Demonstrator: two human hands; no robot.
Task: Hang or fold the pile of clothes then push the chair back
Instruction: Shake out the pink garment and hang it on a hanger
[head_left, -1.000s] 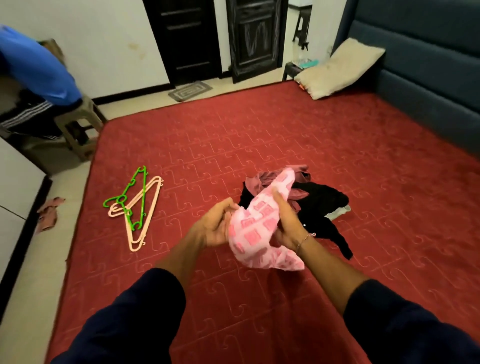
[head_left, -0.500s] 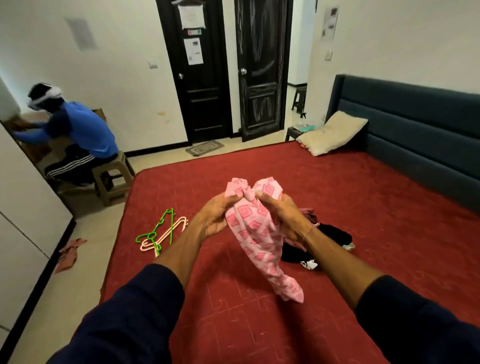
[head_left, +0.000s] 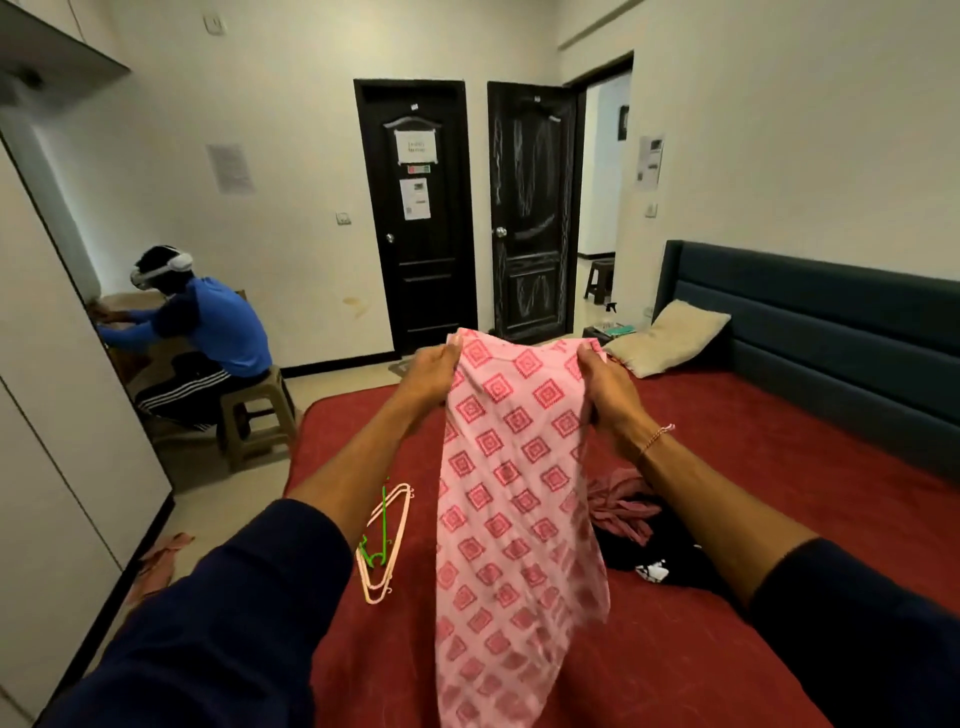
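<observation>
Since half a second ago the bunched pink cloth (head_left: 511, 483) is shaken out, hanging over the bed (head_left: 779, 467). Left hand (head_left: 434, 371) and right hand (head_left: 605, 387) each have fingers pinching a top corner. I'd keep both corners level, then grab the hangers (head_left: 384, 540)

Pink garment (head_left: 511, 499): thin, matt woven cloth printed with diamond motifs. Bed cover (head_left: 769, 467): red cloth, embossed with a faint pattern. Hangers (head_left: 382, 545): smooth, apparently plastic. Headboard (head_left: 831, 332): padded, matt upholstery. 2 doors (head_left: 530, 208): dark grained wood, slight sheen. Pillow (head_left: 670, 338): plain beige cloth.
</observation>
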